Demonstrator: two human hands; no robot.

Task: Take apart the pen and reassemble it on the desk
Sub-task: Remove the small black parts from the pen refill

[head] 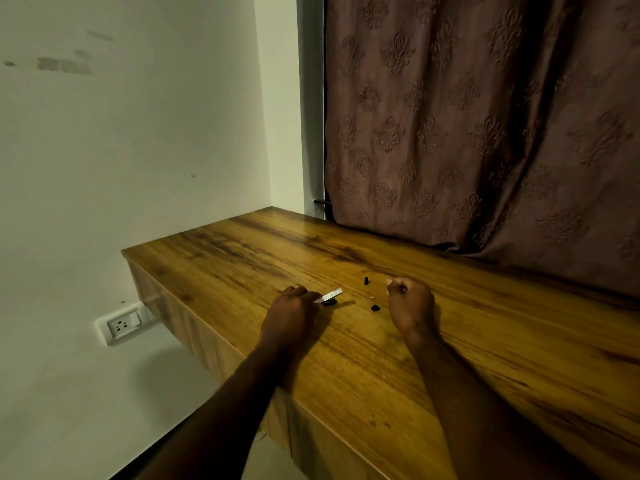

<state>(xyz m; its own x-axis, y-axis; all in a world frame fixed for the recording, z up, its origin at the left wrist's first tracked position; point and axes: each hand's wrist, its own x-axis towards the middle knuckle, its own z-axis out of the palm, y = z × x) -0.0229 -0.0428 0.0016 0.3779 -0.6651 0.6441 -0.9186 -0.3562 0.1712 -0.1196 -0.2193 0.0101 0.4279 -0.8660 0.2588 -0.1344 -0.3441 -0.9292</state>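
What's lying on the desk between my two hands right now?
Head view: between the left hand, holding the pen barrel, and the right hand lie small bits on the desk: a black cone, a tiny pale piece, a black lump.

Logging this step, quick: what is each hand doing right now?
Left hand: grips the pen barrel.
Right hand: curled; whether it holds anything cannot be told.
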